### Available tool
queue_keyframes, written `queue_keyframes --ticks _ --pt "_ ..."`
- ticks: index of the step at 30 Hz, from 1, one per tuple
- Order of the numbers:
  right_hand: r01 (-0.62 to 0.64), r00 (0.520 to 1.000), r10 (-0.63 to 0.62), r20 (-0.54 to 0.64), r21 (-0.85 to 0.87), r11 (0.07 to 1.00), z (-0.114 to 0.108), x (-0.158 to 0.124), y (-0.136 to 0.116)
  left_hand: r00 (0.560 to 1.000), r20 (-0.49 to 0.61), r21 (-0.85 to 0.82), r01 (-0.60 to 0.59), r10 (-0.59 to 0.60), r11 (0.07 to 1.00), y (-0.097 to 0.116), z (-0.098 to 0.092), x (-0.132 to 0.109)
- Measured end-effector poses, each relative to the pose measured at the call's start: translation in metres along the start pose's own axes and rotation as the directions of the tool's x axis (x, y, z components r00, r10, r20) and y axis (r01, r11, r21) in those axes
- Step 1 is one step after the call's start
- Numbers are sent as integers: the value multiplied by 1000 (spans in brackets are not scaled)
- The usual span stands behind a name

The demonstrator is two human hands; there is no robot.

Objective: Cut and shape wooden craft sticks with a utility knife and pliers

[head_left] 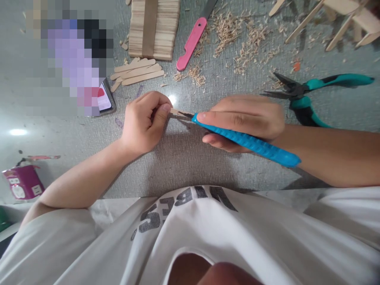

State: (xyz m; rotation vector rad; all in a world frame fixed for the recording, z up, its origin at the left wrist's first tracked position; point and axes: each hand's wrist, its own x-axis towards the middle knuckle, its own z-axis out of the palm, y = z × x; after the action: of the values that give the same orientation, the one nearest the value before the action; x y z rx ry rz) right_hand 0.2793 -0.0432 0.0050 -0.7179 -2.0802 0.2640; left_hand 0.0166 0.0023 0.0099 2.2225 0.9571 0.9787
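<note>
My left hand point(147, 120) is closed, with a short light wooden stick point(175, 111) pinched between thumb and fingers, its free end pointing right. My right hand point(245, 120) is wrapped round the blue ridged handle of a knife point(252, 144). The knife's dark blade tip meets the right end of the stick, between the two hands. Part of the stick is hidden inside my left fingers. Behind my hands, loose flat wooden sticks point(142, 73) lie beside a banded bundle of sticks point(164, 29).
A pink-handled knife point(194, 43) and wood shavings point(228, 31) lie at the back. Teal-handled pliers point(308, 87) rest open at right, below a wooden stick structure point(350, 19). At left are a phone point(105, 99) and a purple box point(25, 182).
</note>
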Motion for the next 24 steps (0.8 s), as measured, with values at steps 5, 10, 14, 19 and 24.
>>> queue_keyframes --ticks 5,10,14,19,24 --pt "25 999 -24 -37 23 999 3 -1 0 999 26 14 21 -22 1000 1 -1 0" --pt "-55 998 55 10 60 997 3 -3 1 1000 16 14 10 -10 1000 0 0 -1" --pt "-164 986 156 63 148 975 -3 3 -2 993 97 52 64 -69 997 1 -1 -1" --pt "-377 926 362 109 324 868 -9 11 -4 991 128 74 29 -39 997 1 -3 0" --pt "-482 876 442 192 326 813 -11 11 -1 979 204 104 11 -32 994 1 -4 0"
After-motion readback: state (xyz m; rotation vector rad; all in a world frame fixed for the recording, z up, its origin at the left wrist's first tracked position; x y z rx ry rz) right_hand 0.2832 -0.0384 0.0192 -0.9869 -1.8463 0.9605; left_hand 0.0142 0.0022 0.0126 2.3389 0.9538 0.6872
